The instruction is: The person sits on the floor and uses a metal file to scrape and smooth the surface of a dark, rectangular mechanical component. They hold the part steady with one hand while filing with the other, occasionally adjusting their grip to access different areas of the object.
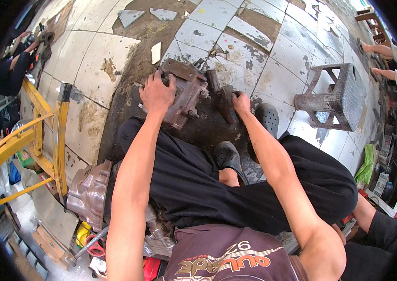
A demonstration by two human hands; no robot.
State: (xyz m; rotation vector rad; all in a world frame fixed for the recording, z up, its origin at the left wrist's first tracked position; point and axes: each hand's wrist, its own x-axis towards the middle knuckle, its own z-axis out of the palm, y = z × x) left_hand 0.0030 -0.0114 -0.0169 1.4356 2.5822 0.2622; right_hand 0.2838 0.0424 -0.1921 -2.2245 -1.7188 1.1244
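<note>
Landmark: brown metal block (pixel 186 96), on the dark patch of floor in front of the seated person, ahead of the shins.

Left hand (pixel 157 96): palm down on the left part of the block, touching it. Fingers a little apart; thumb stands away from them. Their tips are partly hidden at the far edge.

Right hand (pixel 241 103): to the right of the block, at the right side of a dark metal bar (pixel 225 107). Fingers curled and together, touching the bar; cannot tell whether they are clamped on it. The bar lies just beside the block, on its right, slanting toward the person.

Shoes: one dark clog (pixel 228 155) is nearer the person than the block and to its right; the other clog (pixel 267 117) is farther right.

Surroundings: grey stool (pixel 352 98) well to the right of the block, on its side, seat turned away from it. Yellow frame (pixel 59 136) well to the left. Bell-shaped metal casing (pixel 86 194) left of the block and nearer the person. White tile chip (pixel 156 52) beyond the block, slightly left. Green cloth (pixel 366 164) far to the block's right, nearer the person.
</note>
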